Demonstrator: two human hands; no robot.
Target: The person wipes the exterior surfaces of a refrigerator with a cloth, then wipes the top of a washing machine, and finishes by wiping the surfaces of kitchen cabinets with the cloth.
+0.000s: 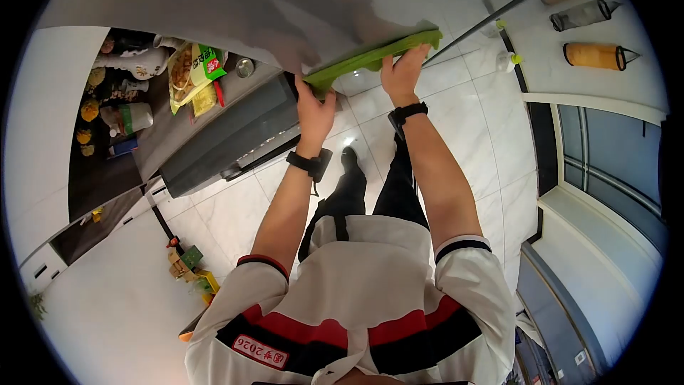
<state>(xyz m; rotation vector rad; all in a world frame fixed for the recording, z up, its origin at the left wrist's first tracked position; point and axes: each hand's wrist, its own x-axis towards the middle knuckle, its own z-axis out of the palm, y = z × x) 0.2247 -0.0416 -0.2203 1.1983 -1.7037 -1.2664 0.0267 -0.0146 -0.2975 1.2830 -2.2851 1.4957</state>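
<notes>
The left hand [315,115] and right hand [403,78] grip opposite ends of the green cloth [360,62], stretched between them along the shiny grey panel [271,3]; keeping it taut, with even pressure, seems best.

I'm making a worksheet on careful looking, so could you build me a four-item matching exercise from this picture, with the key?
Column one
1. Green cloth
2. Orange cylinder
3. Black wristbands
4. Yellow-green bag

Column two
A. In the picture's upper right
B. Near the round metal container
C. Touched by the left hand and the right hand
D. Worn just below the hands

Right pairs: 1-C, 2-A, 3-D, 4-B.
</notes>
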